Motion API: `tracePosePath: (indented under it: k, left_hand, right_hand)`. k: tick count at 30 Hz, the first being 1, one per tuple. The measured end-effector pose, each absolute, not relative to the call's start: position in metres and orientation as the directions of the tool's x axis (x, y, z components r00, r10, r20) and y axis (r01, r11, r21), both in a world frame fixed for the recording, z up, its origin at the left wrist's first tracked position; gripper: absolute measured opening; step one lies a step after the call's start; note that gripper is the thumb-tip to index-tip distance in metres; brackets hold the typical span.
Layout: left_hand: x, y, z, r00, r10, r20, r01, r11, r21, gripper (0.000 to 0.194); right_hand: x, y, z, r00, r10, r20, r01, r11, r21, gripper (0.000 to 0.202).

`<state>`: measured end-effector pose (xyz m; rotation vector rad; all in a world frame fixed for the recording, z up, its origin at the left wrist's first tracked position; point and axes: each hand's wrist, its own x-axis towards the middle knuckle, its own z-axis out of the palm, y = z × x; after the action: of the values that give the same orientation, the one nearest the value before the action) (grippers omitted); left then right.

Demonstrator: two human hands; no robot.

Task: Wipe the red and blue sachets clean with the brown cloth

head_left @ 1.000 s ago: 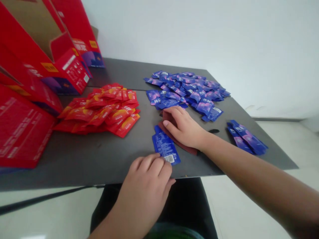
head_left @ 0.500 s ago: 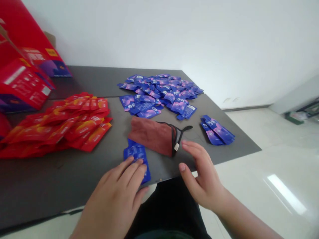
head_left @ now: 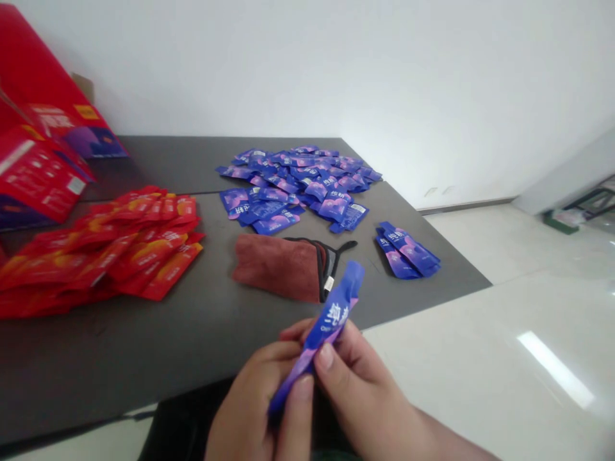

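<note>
A blue-and-pink sachet (head_left: 331, 317) is held up on a slant in front of the table's near edge. Both hands grip it: my left hand (head_left: 269, 390) is closed around its lower part, and my right hand (head_left: 355, 378) pinches its side with the thumb on the near face. Whether it is one sachet or a few stacked together I cannot tell. Just beyond lies a folded brown cloth (head_left: 278, 266) with black edging and a loop. To the right, a small group of blue sachets (head_left: 408, 250) lies flat, overlapping.
A large heap of blue sachets (head_left: 307, 179) covers the back of the dark table (head_left: 163, 346). Red sachets (head_left: 129, 250) are piled at the left, with red boxes (head_left: 38, 173) behind them. A white wall stands behind the table; the table's right edge drops to pale floor.
My left hand has lifted the blue sachet off the table beside the cloth. My right hand has closed from open onto it, and both have come together nearer my body.
</note>
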<state>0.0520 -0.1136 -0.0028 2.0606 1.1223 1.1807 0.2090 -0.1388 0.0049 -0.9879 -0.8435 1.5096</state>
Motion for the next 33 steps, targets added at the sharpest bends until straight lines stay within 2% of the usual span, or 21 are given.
tracePosePath:
  k: [2,4,6,8,10,11,13,15,16,17,20,28,31,33]
  left_hand:
    - [0.063,-0.103,0.003,0.431,0.783,0.449,0.432,-0.616,0.659,0.02]
    - [0.065,-0.085,0.004,0.513,0.726,0.459,0.484,-0.686,0.543,0.027]
    - [0.064,-0.065,-0.001,0.555,0.695,0.457,0.567,-0.718,0.403,0.037]
    - [0.061,-0.046,-0.009,0.586,0.688,0.428,0.647,-0.715,0.265,0.046]
    - [0.059,-0.031,-0.018,0.591,0.714,0.375,0.707,-0.682,0.185,0.053]
    - [0.059,-0.025,-0.021,0.586,0.732,0.347,0.727,-0.664,0.173,0.056]
    - [0.058,-0.018,-0.027,0.575,0.759,0.305,0.749,-0.639,0.177,0.059]
    - [0.058,-0.016,-0.028,0.572,0.769,0.284,0.754,-0.63,0.188,0.06]
    - [0.058,-0.016,-0.028,0.573,0.771,0.279,0.753,-0.629,0.191,0.061]
    - [0.058,-0.016,-0.028,0.573,0.772,0.276,0.753,-0.629,0.194,0.061]
    - [0.057,-0.018,-0.026,0.576,0.772,0.268,0.749,-0.63,0.204,0.061]
    - [0.057,-0.021,-0.023,0.573,0.767,0.29,0.738,-0.636,0.224,0.059]
    - [0.059,-0.021,-0.019,0.53,0.793,0.3,0.765,-0.6,0.232,0.067]
    - [0.06,-0.02,-0.015,0.497,0.82,0.285,0.787,-0.564,0.25,0.07]
  right_hand:
    - [0.228,-0.129,0.007,0.119,0.991,-0.064,-0.349,-0.018,-0.937,0.031]
    - [0.266,-0.115,0.01,0.313,0.947,0.072,-0.141,0.121,-0.983,0.027]
    - [0.316,-0.098,0.015,0.473,0.871,0.137,0.137,0.082,-0.987,0.038]
    - [0.367,-0.083,0.019,0.6,0.782,0.17,0.378,-0.089,-0.922,0.064]
    - [0.406,-0.072,0.02,0.631,0.743,0.221,0.612,-0.302,-0.731,0.076]
    - [0.419,-0.069,0.019,0.612,0.758,0.227,0.673,-0.348,-0.652,0.075]
    - [0.433,-0.066,0.014,0.489,0.847,0.207,0.839,-0.393,-0.376,0.066]
    - [0.435,-0.067,0.009,0.412,0.9,0.14,0.911,-0.404,-0.088,0.065]
    - [0.433,-0.067,0.008,0.412,0.904,0.113,0.909,-0.417,0.02,0.067]
    - [0.432,-0.068,0.008,0.433,0.896,0.1,0.894,-0.441,0.075,0.069]
    - [0.429,-0.067,0.01,0.455,0.889,0.054,0.882,-0.458,0.112,0.073]
    - [0.441,-0.062,0.007,0.36,0.932,0.039,0.931,-0.362,0.051,0.074]
    - [0.43,-0.054,0.015,0.297,0.936,0.189,0.952,-0.305,0.015,0.07]
    - [0.415,-0.042,0.024,0.19,0.936,0.295,0.982,-0.177,-0.068,0.065]
